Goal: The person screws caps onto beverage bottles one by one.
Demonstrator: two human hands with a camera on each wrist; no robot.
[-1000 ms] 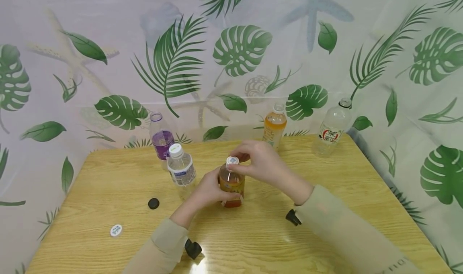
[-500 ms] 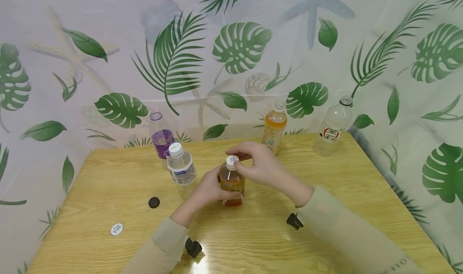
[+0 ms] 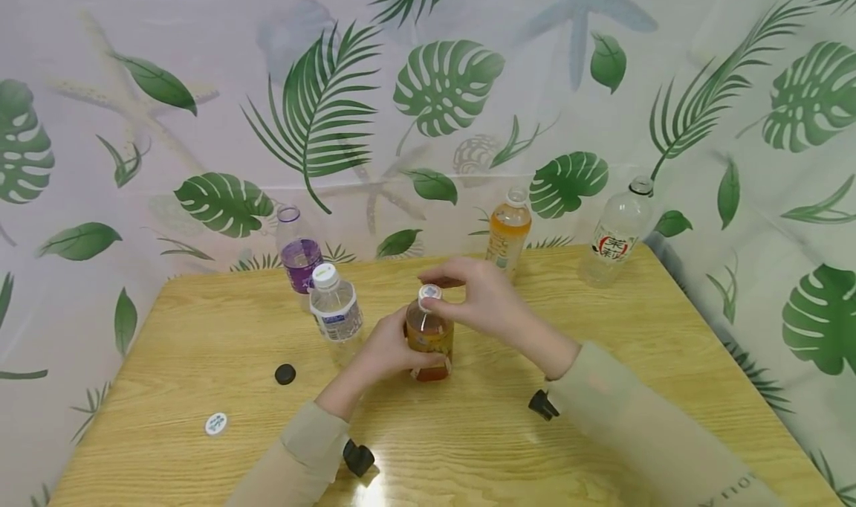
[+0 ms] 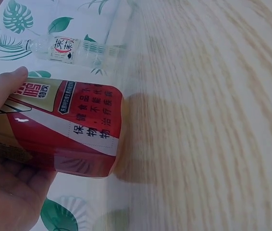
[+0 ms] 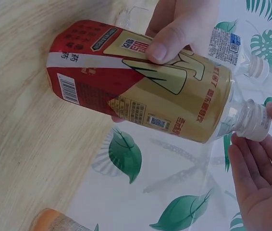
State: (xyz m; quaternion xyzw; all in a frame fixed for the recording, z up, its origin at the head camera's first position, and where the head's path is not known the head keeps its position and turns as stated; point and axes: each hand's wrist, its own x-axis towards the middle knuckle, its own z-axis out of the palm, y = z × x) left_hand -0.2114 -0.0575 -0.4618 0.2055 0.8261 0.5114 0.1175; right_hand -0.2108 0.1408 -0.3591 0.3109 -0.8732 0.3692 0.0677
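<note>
White cap [image 3: 430,291] is being pinched by the right hand [image 3: 476,299], fingers closed around it; the red-and-gold bottle [image 5: 141,82] underneath is wrapped by the left hand [image 3: 389,347], roughly mid-tabletop [image 3: 468,447]. Farther out, an orange-drink bottle [image 3: 506,236] can be spotted around 1 o'clock, a clear one [image 3: 610,232] around 2.

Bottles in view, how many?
5: red-and-gold bottle in the left hand; capped clear bottle left of it; purple-labelled bottle behind that; orange bottle at back; uncapped clear bottle back right. None looks fully hidden.
</note>
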